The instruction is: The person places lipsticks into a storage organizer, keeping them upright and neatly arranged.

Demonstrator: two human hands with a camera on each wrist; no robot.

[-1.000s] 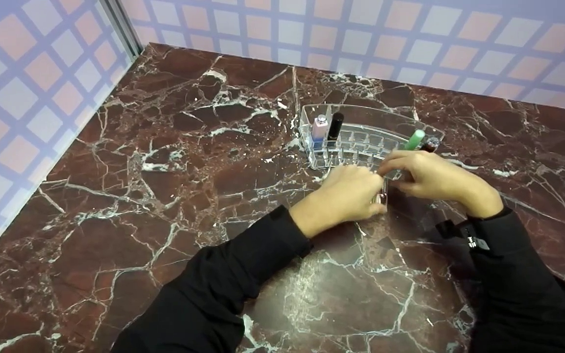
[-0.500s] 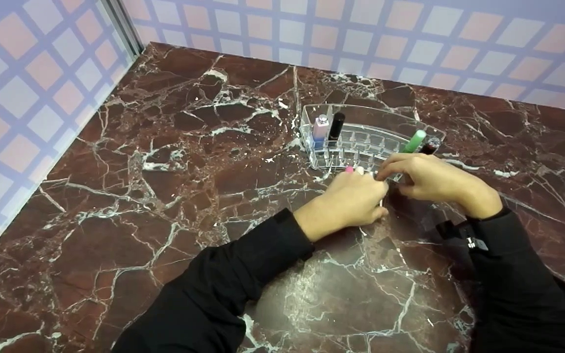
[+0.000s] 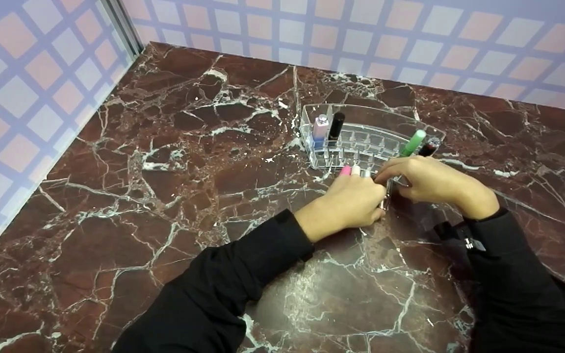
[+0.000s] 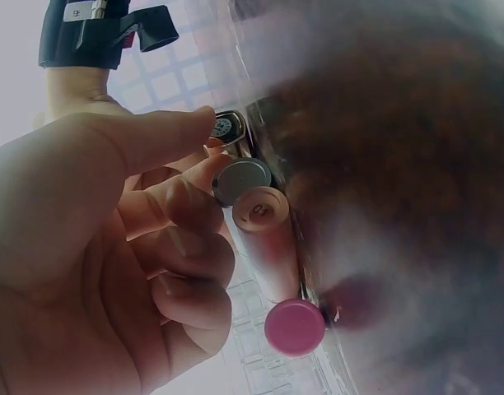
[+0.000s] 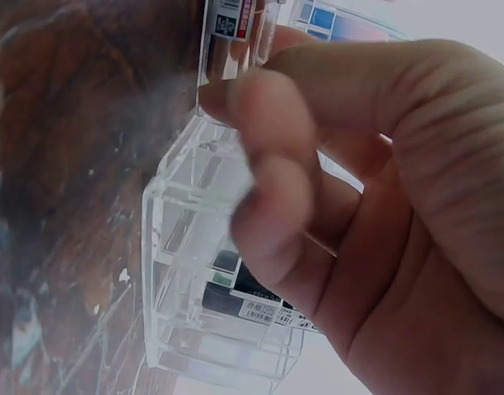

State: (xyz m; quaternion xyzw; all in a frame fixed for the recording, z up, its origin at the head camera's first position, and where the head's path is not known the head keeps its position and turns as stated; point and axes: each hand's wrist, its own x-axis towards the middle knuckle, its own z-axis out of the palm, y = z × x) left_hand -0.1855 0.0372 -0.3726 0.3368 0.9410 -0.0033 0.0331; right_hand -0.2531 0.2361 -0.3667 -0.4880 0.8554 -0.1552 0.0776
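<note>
In the head view several lip gloss tubes lie side by side just in front of the clear acrylic organizer. My left hand lies over them; a pink cap and a white cap stick out past its knuckles. Seen from the left wrist, my thumb and forefinger pinch a square-ended tube, while a grey-ended tube, a peach tube and the pink cap line up beside my curled fingers. My right hand has its fingertips on a labelled clear tube near the organizer's front corner.
In the organizer stand a pink-and-blue tube and a black tube at the left. A green tube and a dark tube stand at its right. The marble-patterned table is bounded by tiled-print panels.
My left hand has shifted slightly toward me, and the pink, white and grey caps now show beyond its knuckles. My right hand has edged slightly toward me.
</note>
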